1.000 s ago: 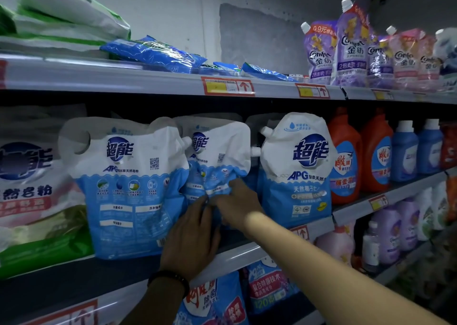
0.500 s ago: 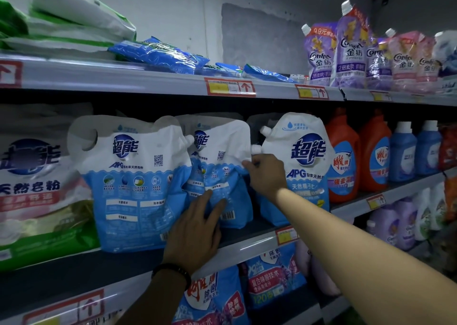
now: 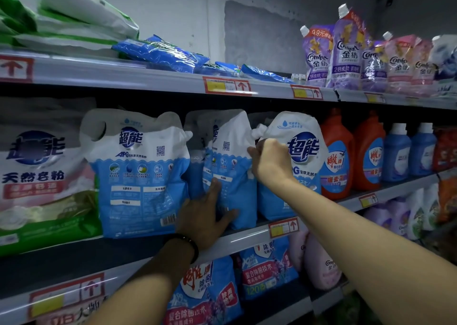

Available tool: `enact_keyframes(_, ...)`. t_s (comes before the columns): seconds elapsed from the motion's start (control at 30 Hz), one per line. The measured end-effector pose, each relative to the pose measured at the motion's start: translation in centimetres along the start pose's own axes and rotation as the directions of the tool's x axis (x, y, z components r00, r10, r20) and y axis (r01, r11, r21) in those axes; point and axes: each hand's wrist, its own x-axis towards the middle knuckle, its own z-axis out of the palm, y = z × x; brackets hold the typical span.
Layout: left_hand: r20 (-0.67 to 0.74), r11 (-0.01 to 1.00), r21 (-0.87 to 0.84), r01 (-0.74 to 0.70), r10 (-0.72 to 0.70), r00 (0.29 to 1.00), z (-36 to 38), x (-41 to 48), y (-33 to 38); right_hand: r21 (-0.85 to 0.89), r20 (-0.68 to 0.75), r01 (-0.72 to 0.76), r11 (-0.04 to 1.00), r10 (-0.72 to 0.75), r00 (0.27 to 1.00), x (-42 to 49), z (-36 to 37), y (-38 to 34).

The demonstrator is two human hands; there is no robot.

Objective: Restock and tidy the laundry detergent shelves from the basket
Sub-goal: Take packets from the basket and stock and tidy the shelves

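While the blue-and-white detergent refill pouch (image 3: 230, 151) stood on the middle shelf (image 3: 247, 237) between matching pouches (image 3: 138, 176), the right hand (image 3: 270, 162) gripped its white upper corner beside the spout, fingers curled, apparently to swing the printed face outward. The left hand (image 3: 207, 216), fingers straight and spread, pressed the blue lower panel, probably to steady the base. The soft, glossy film creased under both hands, and the pouch sat twisted, partly edge-on.

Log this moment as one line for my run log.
step: straightening middle detergent pouch on shelf | left hand: flat on pouch's lower front | right hand: grips its upper right edge
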Motion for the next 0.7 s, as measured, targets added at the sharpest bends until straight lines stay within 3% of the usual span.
enact_keyframes(0.1,0.152,0.902,-0.386,0.195,-0.146,0.977,1.7,1.6,3.0,-0.031,-0.009,0.015,0.999,-0.015,1.0,-0.6,-0.6,-0.8)
enact_keyframes(0.2,0.137,0.732,-0.601,0.32,-0.3,0.944,3.5,3.2,4.9,-0.018,-0.028,0.033,0.999,-0.033,0.999,-1.1,-0.4,-1.7)
enact_keyframes(0.37,0.25,0.675,-0.444,0.589,-0.539,0.805,1.7,4.7,7.2,0.018,-0.057,-0.046,0.999,0.047,0.997,-1.9,1.3,-2.9)
enact_keyframes(0.47,0.268,0.643,-0.462,0.611,-0.555,0.787,3.3,6.8,3.8,0.124,0.069,-0.032,0.992,0.023,0.997,-2.7,3.1,-4.0)
enact_keyframes(0.57,0.223,0.679,-0.562,0.472,-0.425,0.877,2.9,8.2,0.7,0.327,0.292,-0.013,0.945,-0.088,0.952,-2.7,4.8,-3.7)
enact_keyframes(0.63,0.194,0.615,-0.678,0.401,-0.377,0.906,1.7,8.3,-0.2,0.315,0.272,0.043,0.948,-0.134,0.953,-2.3,5.0,-2.3)
enact_keyframes(0.7,0.274,0.465,-0.768,0.441,-0.383,0.882,0.9,8.6,-1.6,0.229,0.2,0.106,0.968,-0.154,0.968,-2.6,4.9,-0.3)
